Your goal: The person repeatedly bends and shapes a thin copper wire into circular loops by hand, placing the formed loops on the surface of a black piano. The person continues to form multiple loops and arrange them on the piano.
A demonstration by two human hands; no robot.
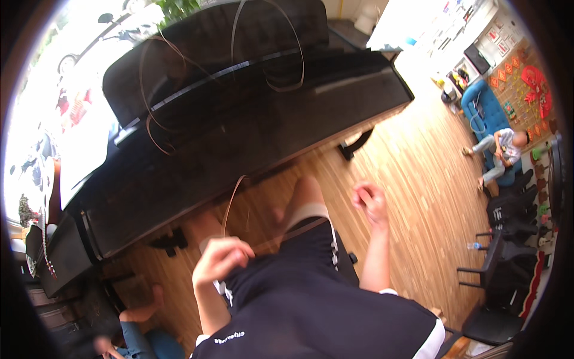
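Note:
My left hand (226, 258) is above my lap, its fingers closed on a thin copper-coloured wire (229, 206). From there the wire arcs up toward the black piano and loops back across my thighs. My right hand (372, 203) is raised above the wooden floor, right of my knee, with fingers and thumb pressed together. Whatever those fingers hold, if anything, is too small to make out. In front of me stands the black piano (239, 128), its lid closed. Loose thin wires (303, 66) lie curled over its top and music stand.
A person (507, 146) sits on a blue sofa (478, 99) at the far right. Black chairs (499, 263) line the right wall. Another person's bent leg (140, 311) shows at the lower left. A green plant (176, 11) stands behind the piano, by a bright window.

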